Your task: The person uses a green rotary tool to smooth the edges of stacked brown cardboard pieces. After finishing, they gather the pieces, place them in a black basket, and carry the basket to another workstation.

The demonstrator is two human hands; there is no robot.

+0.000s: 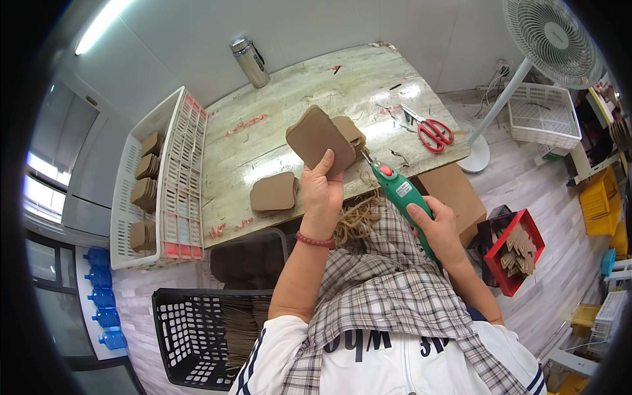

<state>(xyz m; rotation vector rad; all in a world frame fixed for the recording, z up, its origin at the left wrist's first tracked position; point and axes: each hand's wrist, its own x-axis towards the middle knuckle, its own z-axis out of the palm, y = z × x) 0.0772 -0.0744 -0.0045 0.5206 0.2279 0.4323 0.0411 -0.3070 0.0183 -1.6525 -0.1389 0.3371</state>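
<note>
My left hand (322,192) grips a flat brown rounded-square piece (317,139) by its lower edge, thumb on top, tilted above the table's near edge. In my right hand (436,227) is a green handheld power tool (403,191) with a red button and a thin metal tip. That tip points at the right edge of the brown piece; whether it touches I cannot tell. Partly hidden behind the piece is a small stack of similar pieces (351,129). Another stack (273,191) lies left of my left hand. Tan trimmings (359,220) hang in a tangle below my hands.
Red-handled scissors (434,134) and dark scraps lie on the table (263,141). A steel flask (250,63) stands at its back. Left is a white crate (182,191) of stacks; below, a black crate (178,342). Right are a fan (554,36) and a red box (534,227).
</note>
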